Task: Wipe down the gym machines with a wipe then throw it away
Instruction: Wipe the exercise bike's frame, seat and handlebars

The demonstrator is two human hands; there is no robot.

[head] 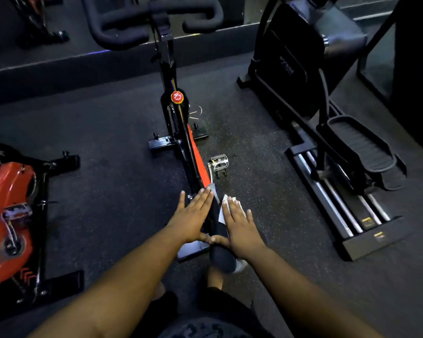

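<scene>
The wiping step was in hand, on the saddle (220,236) of the middle exercise bike (181,132). The person stood behind the bike, with the saddle's nose pointing to twelve o'clock toward the handlebars (154,18).

The left hand (195,215) lay flat along the saddle's nine o'clock flank, fingers straight and together, holding nothing; it seemed to be steadying the seat. The right hand (239,225) was pressed flat on the three o'clock flank, fingers straight, with the white wipe (226,203) trapped under the palm and fingers, its edges showing past the fingertips and by the thumb. The two thumbs met over the saddle's top.

By my reading the task was at an early or middle stage: only this seat was under the wipe, while a red bike (10,206) at nine o'clock and a stepper machine (340,132) at two o'clock stood untouched for now. The next move probably called for sliding the right palm along the saddle, keeping pressure so the wipe did not bunch or slip off. No bin was in view.
</scene>
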